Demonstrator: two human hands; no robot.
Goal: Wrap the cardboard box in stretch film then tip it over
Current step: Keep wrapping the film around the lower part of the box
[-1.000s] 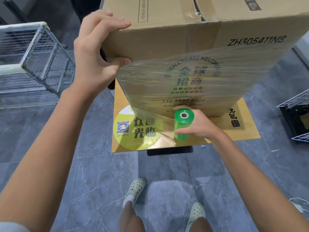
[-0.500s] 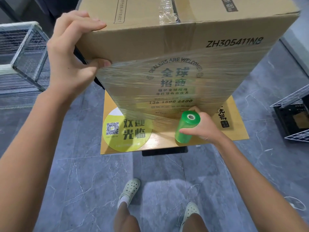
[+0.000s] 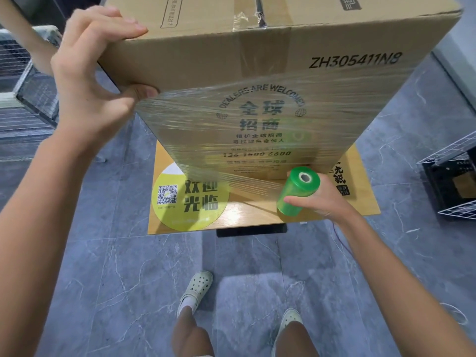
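Steadying the box: the left hand (image 3: pixel 90 81) clamps the near-left top corner of the cardboard box (image 3: pixel 296 47), fingers over the top face and thumb on the front just above the film. This probably keeps the box from turning under the film's pull.
Box position: upright on a small tabletop (image 3: pixel 257 220), with wrapped stretch film (image 3: pixel 231 124) already banding its lower front.
Feeding hand: the right hand (image 3: pixel 327 202) is curled round the green film roll (image 3: pixel 296 191), low beside the box's near-right foot (core slightly tilted), so the sheet likely leaves flat.
Free span: a taut web (image 3: pixel 231 184) runs from the roll to the box's near-left lower edge.
Edges: the upper front, with its printed code, is bare, and the film's top edge slants.
Room: the tabletop margin is narrow. The wire cage (image 3: pixel 23 109) at left and the wire rack (image 3: pixel 453 171) at right stand well apart, with grey floor (image 3: pixel 116 279) between — ample for tipping, in my judgement.
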